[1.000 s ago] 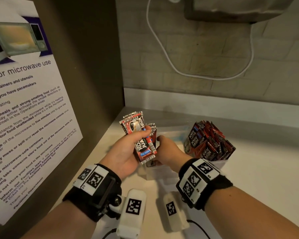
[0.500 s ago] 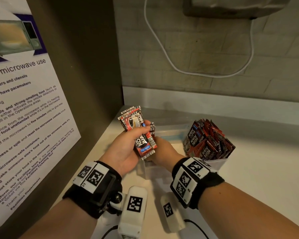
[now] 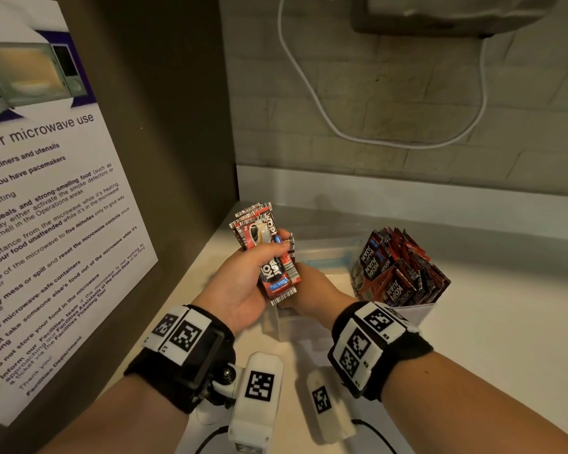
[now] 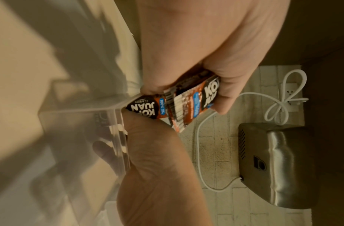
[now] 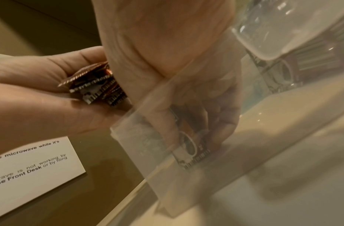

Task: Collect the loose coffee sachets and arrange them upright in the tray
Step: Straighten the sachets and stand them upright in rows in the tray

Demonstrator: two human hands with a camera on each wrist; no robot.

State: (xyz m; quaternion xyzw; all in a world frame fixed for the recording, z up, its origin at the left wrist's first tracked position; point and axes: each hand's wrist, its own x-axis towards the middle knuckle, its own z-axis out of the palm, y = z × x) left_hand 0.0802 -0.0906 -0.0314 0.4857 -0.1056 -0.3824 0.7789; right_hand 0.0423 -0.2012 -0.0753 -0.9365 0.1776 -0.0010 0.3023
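Observation:
My left hand grips a fanned stack of red and black coffee sachets just above the left end of the clear plastic tray. The left wrist view shows the same stack pinched between thumb and fingers. My right hand reaches down into the tray beside the stack. Through the tray wall, its fingers pinch a single sachet that stands on end on the tray floor. Several sachets stand packed upright in the tray's right end.
The tray sits on a white counter in a corner. A brown side panel with a microwave notice is close on the left. On the brick wall behind hang a white cable and a metal appliance.
The view has shifted slightly. Both hands stay about where they were, the left holding the stack and the right down at the tray.

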